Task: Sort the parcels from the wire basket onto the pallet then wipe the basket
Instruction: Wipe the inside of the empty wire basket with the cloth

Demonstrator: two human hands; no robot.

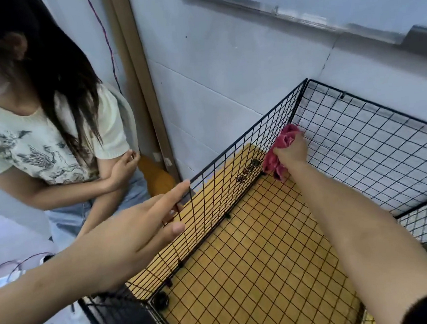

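Wiping the far corner well, judging from the head view, calls for firm strokes along each wire while the left hand (135, 226) steadies the panel. Its fingers lie straight against the top edge of the left wall and grasp nothing. The right hand (292, 151) clenches a crumpled pink cloth (283, 141), pressing it where the left and back panels meet. The wire basket (243, 135) is black square mesh, open-topped, standing against a pale wall (225, 71), with a yellow surface showing through its floor. No parcels show inside. Another person (39, 139) is just beside its left side.
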